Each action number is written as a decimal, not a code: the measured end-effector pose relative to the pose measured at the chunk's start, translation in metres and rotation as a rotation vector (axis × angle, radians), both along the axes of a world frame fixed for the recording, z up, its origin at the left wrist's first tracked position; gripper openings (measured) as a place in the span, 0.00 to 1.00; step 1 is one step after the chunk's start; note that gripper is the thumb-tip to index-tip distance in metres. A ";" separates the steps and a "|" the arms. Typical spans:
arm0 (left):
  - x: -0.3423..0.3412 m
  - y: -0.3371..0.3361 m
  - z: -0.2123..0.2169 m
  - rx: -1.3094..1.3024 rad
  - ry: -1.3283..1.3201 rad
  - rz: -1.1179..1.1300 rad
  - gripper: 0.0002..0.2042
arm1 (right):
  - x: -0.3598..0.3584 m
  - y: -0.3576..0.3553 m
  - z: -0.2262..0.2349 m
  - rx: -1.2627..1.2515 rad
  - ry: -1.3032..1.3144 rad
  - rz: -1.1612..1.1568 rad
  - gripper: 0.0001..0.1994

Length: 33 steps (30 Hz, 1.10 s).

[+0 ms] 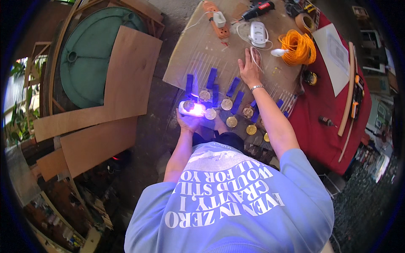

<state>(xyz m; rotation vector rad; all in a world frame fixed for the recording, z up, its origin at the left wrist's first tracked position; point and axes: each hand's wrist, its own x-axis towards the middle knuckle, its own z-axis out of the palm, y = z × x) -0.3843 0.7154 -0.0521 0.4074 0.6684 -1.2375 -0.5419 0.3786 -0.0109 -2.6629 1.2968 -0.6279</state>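
Observation:
My left hand [188, 123] holds a small white lamp [192, 109] that glows violet-white, pressed low over the left end of a row of medals. Several gold medals [226, 104] with dark blue ribbons [211, 78] lie side by side on a sheet of brown cardboard [198, 50]. My right hand [249, 69] rests flat on the cardboard beyond the medals, fingers spread, on a thin white cable [254, 54]. A metal bracelet is on that wrist. My light blue shirt [236, 202] fills the lower part of the view.
At the cardboard's far edge lie an orange power strip [219, 21], a white plastic device [258, 33], a coil of orange cord [300, 47] and a tape roll [304, 21]. A red cloth [320, 139] with paper and wooden sticks is on the right. Plywood sheets [126, 76] and a green round top [86, 59] are on the left.

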 end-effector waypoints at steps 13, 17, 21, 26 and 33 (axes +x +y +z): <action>-0.020 0.015 0.002 -0.080 0.045 0.135 0.33 | 0.009 0.010 0.017 0.092 0.114 -0.040 0.31; -0.017 0.016 -0.004 -0.051 0.095 0.072 0.40 | 0.006 0.008 0.014 0.074 0.140 -0.006 0.29; -0.019 0.016 -0.014 -0.030 0.117 0.070 0.42 | 0.002 0.000 0.012 0.050 0.193 0.042 0.30; -0.023 0.011 -0.011 -0.143 0.141 0.090 0.44 | -0.002 0.004 0.025 0.109 0.267 0.088 0.31; -0.030 0.000 -0.014 -0.280 0.101 0.082 0.45 | -0.015 0.026 0.039 0.142 0.266 0.086 0.31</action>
